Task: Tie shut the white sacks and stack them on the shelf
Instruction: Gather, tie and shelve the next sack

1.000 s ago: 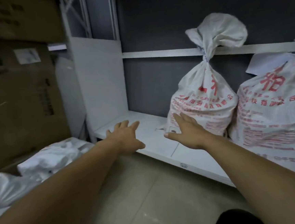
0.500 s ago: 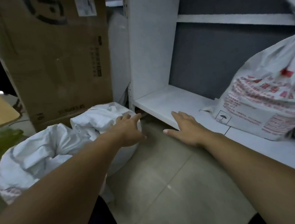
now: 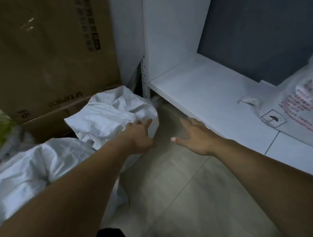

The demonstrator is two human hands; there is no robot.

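Beside the low white shelf board [image 3: 206, 91], in the head view, both arms have swung left from the tied red-printed white sack [image 3: 310, 108] to the untied crumpled white woven sack [image 3: 110, 114] on the grey tiled floor [image 3: 177, 192], left hand [image 3: 138, 137] spread at its folds, right hand [image 3: 195, 135] spread and empty, so tying probably comes next.

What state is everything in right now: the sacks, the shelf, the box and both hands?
far floor sack, crumpled, no tie visible.
near floor sack, slumped, neck not visible.
printed sack, on the shelf; top out of frame.
shelf, bears the printed sack at its right.
cardboard box, standing, print upside down.
left hand, open, stretched toward the far floor sack.
right hand, open, empty, beside the shelf edge.
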